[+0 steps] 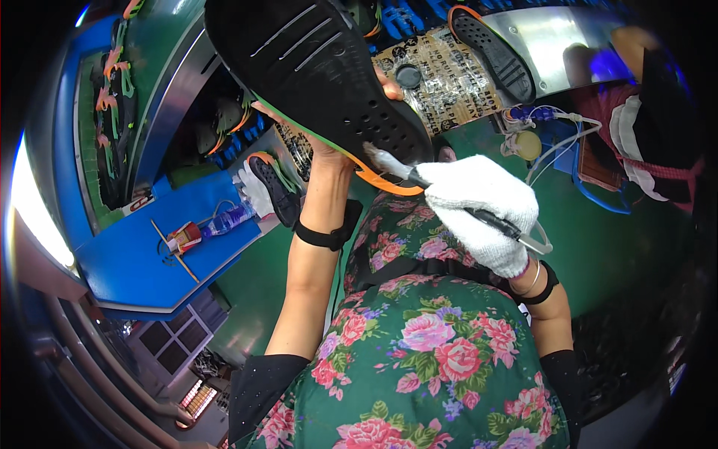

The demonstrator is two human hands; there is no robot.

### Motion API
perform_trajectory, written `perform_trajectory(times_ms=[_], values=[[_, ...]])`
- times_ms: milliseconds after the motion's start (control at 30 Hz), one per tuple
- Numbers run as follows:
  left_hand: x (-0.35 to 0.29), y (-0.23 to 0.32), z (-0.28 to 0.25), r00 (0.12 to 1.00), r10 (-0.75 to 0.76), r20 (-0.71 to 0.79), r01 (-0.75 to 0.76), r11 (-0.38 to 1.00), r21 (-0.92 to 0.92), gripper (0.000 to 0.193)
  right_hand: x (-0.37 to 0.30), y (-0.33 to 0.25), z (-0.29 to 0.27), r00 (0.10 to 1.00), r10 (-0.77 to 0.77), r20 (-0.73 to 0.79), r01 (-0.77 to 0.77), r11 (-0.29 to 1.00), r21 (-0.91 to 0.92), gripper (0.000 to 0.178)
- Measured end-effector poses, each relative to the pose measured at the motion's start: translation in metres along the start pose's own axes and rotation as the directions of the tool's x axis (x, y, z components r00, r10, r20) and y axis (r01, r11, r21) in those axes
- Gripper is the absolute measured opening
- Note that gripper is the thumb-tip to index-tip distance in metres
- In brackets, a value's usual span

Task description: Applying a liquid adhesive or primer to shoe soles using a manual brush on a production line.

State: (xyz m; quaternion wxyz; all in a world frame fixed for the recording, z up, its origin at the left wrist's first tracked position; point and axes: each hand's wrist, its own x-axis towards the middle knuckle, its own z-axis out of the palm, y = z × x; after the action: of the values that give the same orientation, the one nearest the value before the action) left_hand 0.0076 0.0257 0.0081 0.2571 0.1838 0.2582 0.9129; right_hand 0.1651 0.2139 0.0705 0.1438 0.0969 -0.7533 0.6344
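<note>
A large black shoe sole (321, 75) with an orange and green rim is tilted up in front of me, its holed inner face toward me. My bare left hand (329, 146) grips it from behind, fingers wrapped around its far edge and mostly hidden. A white knitted glove covers my right hand (482, 198), which is closed around a brush (389, 163). The brush's pale bristles touch or nearly touch the holed end of the sole, near the orange rim. A slim dark handle with a light end also shows across the gloved palm; whether it belongs to the brush I cannot tell.
Behind the sole, a tape-covered surface (452, 82) bears a round black lid (408, 76) and another sole (493, 60). A blue table (120, 266) at left holds a bottle (228, 218) and a red container (185, 238). Another person (636, 127) is at far right.
</note>
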Motion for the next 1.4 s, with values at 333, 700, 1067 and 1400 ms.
perform_trajectory(times_ms=[333,700,1067,1400], values=[[0.008,-0.001,0.005,0.996,-0.077,0.036,0.077,0.997,-0.004,0.06,-0.012,0.014,0.0,0.997,0.032,0.063,-0.048,0.962,0.269,0.027],[0.03,-0.002,-0.014,0.939,-0.235,0.25,0.258,0.964,-0.06,0.123,-0.002,0.015,-0.012,0.953,-0.184,0.24,0.155,0.979,0.133,0.028],[0.035,0.0,0.005,0.878,-0.459,-0.137,0.476,0.802,0.36,0.113,0.007,0.035,-0.013,0.851,-0.366,0.378,0.256,0.915,0.311,0.034],[0.035,0.007,0.005,0.706,-0.64,-0.303,0.697,0.704,0.136,0.093,0.022,0.03,-0.015,0.842,-0.349,0.412,0.289,0.936,0.202,0.036]])
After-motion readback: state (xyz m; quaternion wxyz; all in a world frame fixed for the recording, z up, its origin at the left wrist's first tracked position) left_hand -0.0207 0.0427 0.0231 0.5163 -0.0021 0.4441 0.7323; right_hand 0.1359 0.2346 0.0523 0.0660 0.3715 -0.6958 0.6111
